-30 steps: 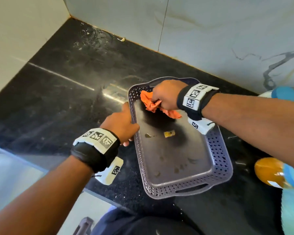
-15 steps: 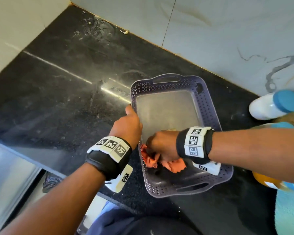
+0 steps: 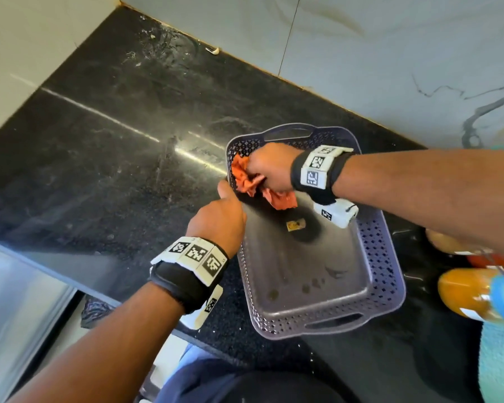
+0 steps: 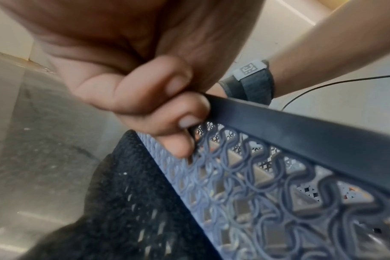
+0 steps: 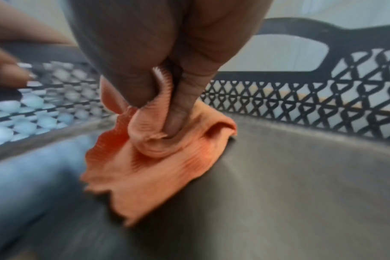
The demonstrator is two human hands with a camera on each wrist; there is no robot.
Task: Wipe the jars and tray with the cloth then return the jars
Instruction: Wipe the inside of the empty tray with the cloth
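Black stone counter in a tiled corner, with the tray on it.

The right hand clenches the orange cloth on the tray floor at the far left corner; 0.5 s ago it was at the near end. The left hand still grips the tray's left rim. 2 jars lie on the counter, right of the tray.
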